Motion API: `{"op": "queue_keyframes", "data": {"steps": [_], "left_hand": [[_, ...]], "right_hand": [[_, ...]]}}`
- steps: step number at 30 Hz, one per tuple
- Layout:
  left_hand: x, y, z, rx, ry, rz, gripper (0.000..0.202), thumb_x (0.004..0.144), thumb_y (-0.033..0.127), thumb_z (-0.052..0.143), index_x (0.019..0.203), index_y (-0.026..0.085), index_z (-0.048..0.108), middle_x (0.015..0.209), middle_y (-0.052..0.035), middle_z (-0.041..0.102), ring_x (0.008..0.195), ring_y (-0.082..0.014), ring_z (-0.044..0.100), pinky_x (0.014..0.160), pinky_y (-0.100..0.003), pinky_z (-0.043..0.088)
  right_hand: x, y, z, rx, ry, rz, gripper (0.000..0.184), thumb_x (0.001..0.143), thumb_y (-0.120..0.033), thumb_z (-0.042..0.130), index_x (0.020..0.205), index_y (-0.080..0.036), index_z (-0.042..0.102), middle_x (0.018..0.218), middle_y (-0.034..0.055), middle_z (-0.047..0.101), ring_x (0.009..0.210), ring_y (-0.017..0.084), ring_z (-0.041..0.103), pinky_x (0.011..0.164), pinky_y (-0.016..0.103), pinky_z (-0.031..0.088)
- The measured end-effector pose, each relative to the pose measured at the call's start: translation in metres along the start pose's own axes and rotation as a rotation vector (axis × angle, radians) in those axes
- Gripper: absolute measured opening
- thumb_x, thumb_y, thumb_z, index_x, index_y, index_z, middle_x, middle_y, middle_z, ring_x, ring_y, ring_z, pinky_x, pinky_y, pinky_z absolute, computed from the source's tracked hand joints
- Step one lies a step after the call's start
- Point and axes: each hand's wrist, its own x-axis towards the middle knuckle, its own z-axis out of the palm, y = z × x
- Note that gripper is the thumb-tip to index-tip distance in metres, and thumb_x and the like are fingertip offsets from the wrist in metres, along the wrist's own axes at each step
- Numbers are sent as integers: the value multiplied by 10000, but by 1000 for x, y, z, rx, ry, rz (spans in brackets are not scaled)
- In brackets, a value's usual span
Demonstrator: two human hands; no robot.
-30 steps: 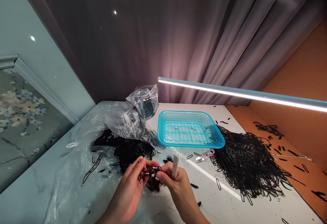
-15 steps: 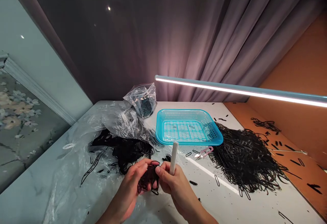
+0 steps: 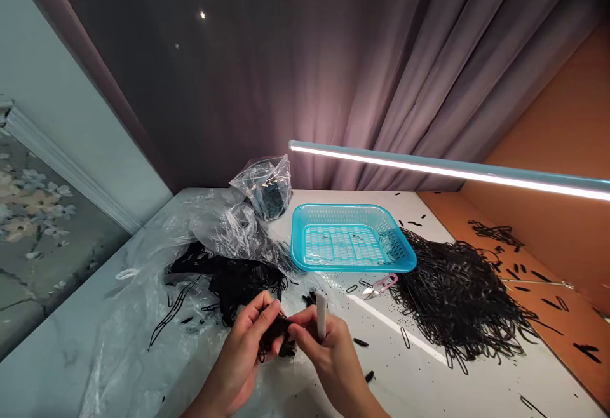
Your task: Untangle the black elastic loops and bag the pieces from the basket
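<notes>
Near the front of the table, my left hand is closed around a bunch of thin black loops. My right hand grips a flat white stick-like tool that points upward; its working end is hidden in the hand. The right thumb and forefinger also pinch the edge of the black bunch. Just behind the left hand lies a tangled black heap of similar pieces on clear plastic. A pair of pink-handled thread snips rests behind and right of my right hand.
A blue plastic basket stands behind the hands, with a few loops inside. To its right spreads a large pile of black loops. Clear plastic sheeting and a clear bag lie left. A lit tube lamp hangs over the right side.
My right hand has shifted slightly, with the white tool now lower and a little further left. The black bunch is turned and bunched tighter. A small black scrap shows more plainly beside the right wrist.
</notes>
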Motion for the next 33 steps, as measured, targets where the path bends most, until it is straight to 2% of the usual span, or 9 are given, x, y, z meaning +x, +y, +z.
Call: {"op": "queue_keyframes", "data": {"steps": [9,13,16,19,21,24,27,30,33], "left_hand": [[-4,7,-3,-3,-51,-33,142,883,360,553,963,250,512,795,51,543,532,-81,496,441,-188,224],[-3,7,-2,186,-79,47,267,872,446,631,854,192,550,605,75,432,500,-62,362,469,-181,210],[-4,12,1,117,0,78,313,878,410,648,742,181,484,644,76,433,496,-41,320,482,-170,242],[-5,17,1,-76,30,15,278,903,404,605,766,178,518,794,50,523,511,-29,364,481,-156,294],[-3,19,-4,-144,84,4,289,900,416,606,765,167,548,795,45,533,501,-22,365,472,-142,314],[3,20,-16,-141,147,15,355,880,425,634,686,155,509,679,56,487,463,-21,331,402,-123,238],[5,20,-26,-84,114,32,389,838,373,697,644,178,422,605,62,443,473,-52,364,366,-140,147],[0,21,-27,28,72,20,206,851,381,689,852,235,544,673,61,471,559,-85,465,392,-143,192],[-5,20,-24,193,31,-22,271,892,456,616,1093,274,620,868,26,569,620,-84,491,469,-158,296]], "right_hand": [[5,-3,-5,115,-25,75,318,816,-433,735,747,-129,674,663,28,631,643,142,530,621,255,386],[6,0,-2,192,-16,68,315,794,-420,765,746,-153,605,610,-27,530,556,97,413,543,234,303],[6,4,1,258,8,43,345,768,-431,790,932,-190,607,812,-17,595,540,67,357,519,222,257],[6,7,3,190,-141,59,487,657,-366,881,1056,-201,654,1054,34,644,638,92,465,580,229,324],[5,8,4,171,-236,108,397,673,-348,871,980,-171,693,942,37,672,687,125,517,631,243,362],[2,4,1,191,-201,161,269,748,-358,813,866,-147,693,728,11,644,674,141,546,670,262,396],[1,-5,-5,226,-183,188,309,729,-351,829,910,-145,685,756,35,683,705,160,590,660,259,405],[4,-10,-11,224,-174,208,318,757,-386,805,893,-145,648,776,62,716,586,108,507,539,220,305],[8,-9,-15,191,-150,224,354,771,-430,783,891,-143,615,736,56,703,495,66,336,480,232,171]]}}
